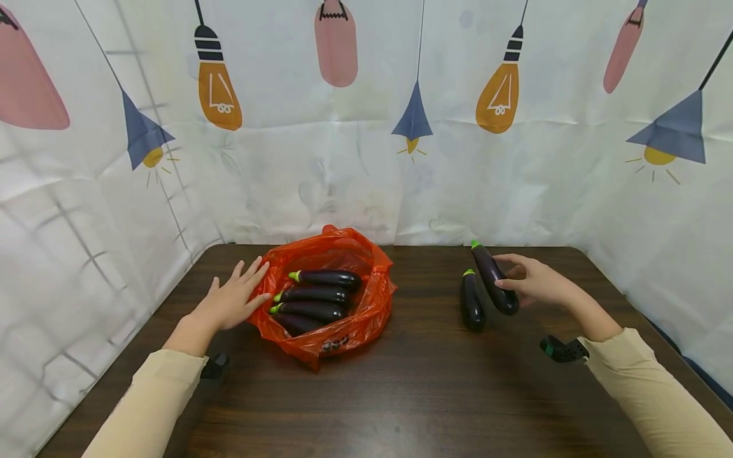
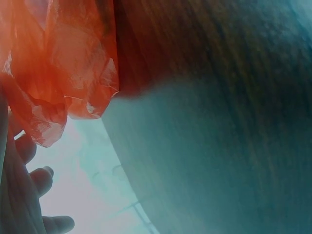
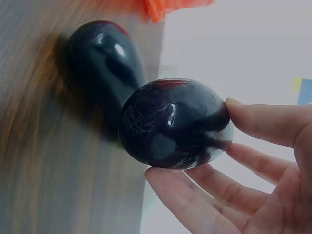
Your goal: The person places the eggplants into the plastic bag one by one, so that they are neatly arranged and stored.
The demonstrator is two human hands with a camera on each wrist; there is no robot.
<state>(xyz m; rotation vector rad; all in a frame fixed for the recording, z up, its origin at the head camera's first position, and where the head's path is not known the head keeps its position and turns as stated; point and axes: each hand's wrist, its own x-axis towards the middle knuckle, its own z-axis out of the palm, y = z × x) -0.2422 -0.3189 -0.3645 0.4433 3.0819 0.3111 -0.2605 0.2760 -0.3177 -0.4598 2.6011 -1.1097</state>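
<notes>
On the right side of the table, my right hand [image 1: 538, 280] holds an eggplant [image 1: 494, 280] between thumb and fingers, its green stem pointing away. In the right wrist view the rounded end of this eggplant [image 3: 175, 124] faces the camera. Just left of it a second eggplant [image 1: 472, 302] lies on the table; the right wrist view shows this eggplant [image 3: 105, 63] behind the held one. My left hand [image 1: 231, 299], fingers spread and straight, rests against the left side of a red plastic bag [image 1: 378, 305]. Several eggplants [image 1: 321, 294] lie side by side inside the bag's wide mouth.
The dark wooden table [image 1: 401, 394] reaches back to a white curtain [image 1: 366, 178] printed with lamps and bulbs. This curtain also hangs along both sides. A dark band [image 1: 564, 350] is at the right wrist.
</notes>
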